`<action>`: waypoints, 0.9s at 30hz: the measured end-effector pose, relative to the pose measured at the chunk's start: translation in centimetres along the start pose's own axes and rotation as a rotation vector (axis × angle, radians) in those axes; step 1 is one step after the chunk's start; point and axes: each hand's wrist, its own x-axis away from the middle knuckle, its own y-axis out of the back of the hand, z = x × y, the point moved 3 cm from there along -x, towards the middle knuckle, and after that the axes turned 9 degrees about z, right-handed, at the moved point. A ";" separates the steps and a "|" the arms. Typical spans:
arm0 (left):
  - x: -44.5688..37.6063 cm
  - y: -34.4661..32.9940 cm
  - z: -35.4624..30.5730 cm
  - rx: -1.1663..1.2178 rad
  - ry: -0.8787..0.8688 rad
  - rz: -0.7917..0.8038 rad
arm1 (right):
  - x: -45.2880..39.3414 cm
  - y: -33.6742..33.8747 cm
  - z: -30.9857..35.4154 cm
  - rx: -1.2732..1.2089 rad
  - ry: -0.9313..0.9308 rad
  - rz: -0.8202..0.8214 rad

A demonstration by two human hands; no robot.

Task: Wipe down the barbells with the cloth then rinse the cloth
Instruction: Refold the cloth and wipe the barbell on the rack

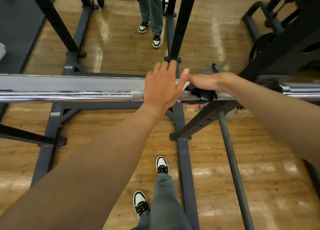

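A long chrome steel barbell point(69, 95) lies level across a black steel squat rack point(183, 160), in front of a wall mirror. The right hand point(206, 84) grips a dark, crumpled cloth point(201, 95) wrapped round the shaft near the rack upright, its fingers curled under the bar and thumb stretched toward the other hand. The left hand point(161, 87) lies flat over the knurled stretch of the barbell just beside it, fingers straight and holding nothing.

By my judgement the wiping is mid-course: the cloth is on the bar, and the long shaft to the left looks yet to be covered, though shine alone cannot prove which part is clean. A second dark bar point(233, 160) leans by the rack. Rinsing remains entirely.

Small pale stickers point(54, 114) sit on the rack's base, their print too small to read; no brand shows.
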 end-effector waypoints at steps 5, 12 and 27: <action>0.2 -0.2 0.1 -0.009 0.011 -0.041 | 2.4 0.3 -2.8 0.123 -0.216 -0.239; 0.2 0.1 0.5 -0.013 0.067 -0.058 | 2.0 -5.4 0.1 0.485 0.166 -0.966; 0.1 1.0 0.6 0.292 0.098 -0.131 | 2.7 -5.5 -3.1 0.540 0.068 -1.255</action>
